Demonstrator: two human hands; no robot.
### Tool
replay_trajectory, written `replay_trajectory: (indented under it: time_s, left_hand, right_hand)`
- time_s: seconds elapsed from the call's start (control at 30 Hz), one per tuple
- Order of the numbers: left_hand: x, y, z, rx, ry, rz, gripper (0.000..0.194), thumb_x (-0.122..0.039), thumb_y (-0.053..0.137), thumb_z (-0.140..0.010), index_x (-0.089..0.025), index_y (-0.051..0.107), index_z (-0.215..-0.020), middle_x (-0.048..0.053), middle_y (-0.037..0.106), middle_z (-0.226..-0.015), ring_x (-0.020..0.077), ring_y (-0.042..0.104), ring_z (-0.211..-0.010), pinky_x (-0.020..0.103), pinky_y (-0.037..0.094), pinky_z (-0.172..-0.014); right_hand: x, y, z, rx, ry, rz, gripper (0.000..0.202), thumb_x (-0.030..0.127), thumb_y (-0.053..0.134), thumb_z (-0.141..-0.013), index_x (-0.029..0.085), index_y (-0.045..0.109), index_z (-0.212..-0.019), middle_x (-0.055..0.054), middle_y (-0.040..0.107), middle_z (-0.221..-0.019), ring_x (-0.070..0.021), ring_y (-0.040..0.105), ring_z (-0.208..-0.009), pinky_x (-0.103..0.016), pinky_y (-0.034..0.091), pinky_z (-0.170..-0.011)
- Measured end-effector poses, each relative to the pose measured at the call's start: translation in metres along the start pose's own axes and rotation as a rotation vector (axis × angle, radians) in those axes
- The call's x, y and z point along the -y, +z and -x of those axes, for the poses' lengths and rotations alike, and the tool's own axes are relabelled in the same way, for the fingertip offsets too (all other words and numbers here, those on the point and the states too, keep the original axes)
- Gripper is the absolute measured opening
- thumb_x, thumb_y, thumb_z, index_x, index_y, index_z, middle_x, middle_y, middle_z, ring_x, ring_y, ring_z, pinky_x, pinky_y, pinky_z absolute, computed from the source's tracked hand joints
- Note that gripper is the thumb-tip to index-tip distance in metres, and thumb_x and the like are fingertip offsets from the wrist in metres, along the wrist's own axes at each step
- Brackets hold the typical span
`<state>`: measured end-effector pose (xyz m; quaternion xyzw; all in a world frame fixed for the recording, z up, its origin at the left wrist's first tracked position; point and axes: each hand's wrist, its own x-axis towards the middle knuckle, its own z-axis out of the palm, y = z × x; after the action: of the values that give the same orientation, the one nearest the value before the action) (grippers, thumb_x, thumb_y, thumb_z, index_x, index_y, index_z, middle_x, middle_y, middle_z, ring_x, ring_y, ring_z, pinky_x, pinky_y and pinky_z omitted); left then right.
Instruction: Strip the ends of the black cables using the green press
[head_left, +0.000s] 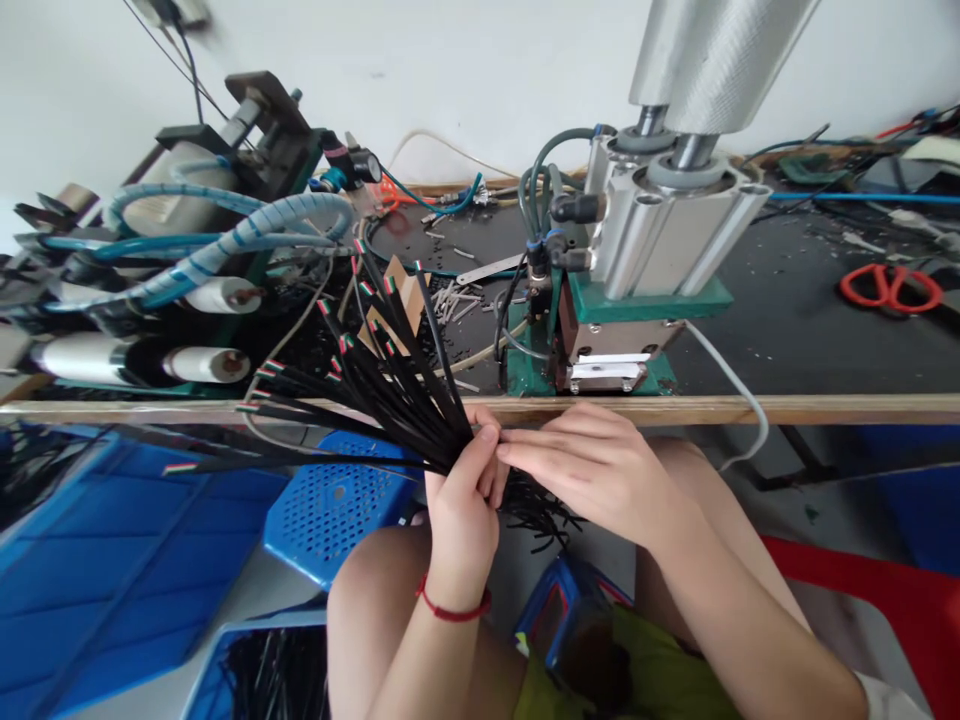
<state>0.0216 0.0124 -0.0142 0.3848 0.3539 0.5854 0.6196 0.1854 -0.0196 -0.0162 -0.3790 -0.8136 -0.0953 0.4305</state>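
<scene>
While my left hand (466, 490) grips a bundle of black cables (409, 405) above my lap, coloured tips (390, 286) fanned out | my right hand (600, 465) meets it, fingers extended; pinching a cable or not, I cannot tell | bench edge (787, 409) just beyond

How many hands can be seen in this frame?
2. The left hand, with a red wristband, grips a bundle of black cables; the right hand meets it from the other side. Some fingers are partly hidden.
</scene>
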Motion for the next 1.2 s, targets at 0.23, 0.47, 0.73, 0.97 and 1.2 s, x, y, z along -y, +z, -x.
replay_trajectory:
  time_s: [0.23, 0.47, 0.73, 0.97, 1.2]
  left_hand:
    - [-0.001, 0.001, 0.001, -0.060, -0.025, -0.006, 0.015, -0.026, 0.084, -0.089, -0.018, 0.072, -0.083, -0.007, 0.043, -0.060, 0.0050, 0.024, -0.043, 0.016, 0.023, -0.036]
    - [0.001, 0.003, 0.000, -0.022, 0.034, -0.057, 0.013, -0.021, 0.079, -0.092, -0.017, 0.073, -0.082, -0.008, 0.037, -0.053, 0.0064, 0.029, -0.042, 0.018, 0.025, -0.040]
    - [0.005, 0.008, -0.004, 0.000, 0.084, -0.094, 0.012, -0.014, 0.071, -0.094, -0.018, 0.073, -0.083, -0.009, 0.035, -0.051, 0.0067, 0.031, -0.039, 0.021, 0.030, -0.044]
    - [0.006, 0.007, -0.004, -0.030, 0.068, -0.124, 0.019, -0.006, 0.065, -0.095, -0.018, 0.073, -0.084, -0.007, 0.037, -0.056, 0.0069, 0.029, -0.042, 0.022, 0.031, -0.045]
    - [0.005, 0.012, -0.005, -0.035, 0.057, -0.119, 0.019, -0.008, 0.065, -0.096, -0.019, 0.073, -0.083, -0.007, 0.035, -0.054, 0.0081, 0.029, -0.041, 0.022, 0.029, -0.043]
  right_hand:
    - [-0.008, 0.002, -0.006, -0.131, -0.145, -0.098, 0.017, 0.015, 0.062, -0.116, 0.015, 0.079, -0.118, -0.005, 0.090, -0.115, -0.0169, 0.086, -0.105, -0.035, 0.069, -0.089]
    - [-0.005, 0.007, 0.014, -0.329, -0.053, -0.174, 0.014, 0.006, 0.078, -0.105, 0.012, 0.081, -0.117, -0.009, 0.090, -0.112, -0.0166, 0.088, -0.108, -0.031, 0.074, -0.099]
    - [-0.018, 0.006, 0.027, -0.539, 0.016, -0.012, 0.041, -0.007, 0.071, -0.099, 0.013, 0.079, -0.134, -0.012, 0.090, -0.116, -0.0228, 0.088, -0.111, -0.037, 0.077, -0.096]
    - [-0.027, 0.006, 0.031, -0.619, 0.089, 0.226, 0.016, 0.012, 0.075, -0.107, 0.019, 0.084, -0.118, -0.006, 0.084, -0.099, -0.0167, 0.083, -0.086, -0.030, 0.073, -0.081]
    - [-0.018, 0.005, 0.032, -0.535, 0.040, 0.231, 0.014, 0.004, 0.076, -0.101, 0.014, 0.083, -0.108, -0.006, 0.089, -0.107, -0.0154, 0.087, -0.096, -0.022, 0.071, -0.101]
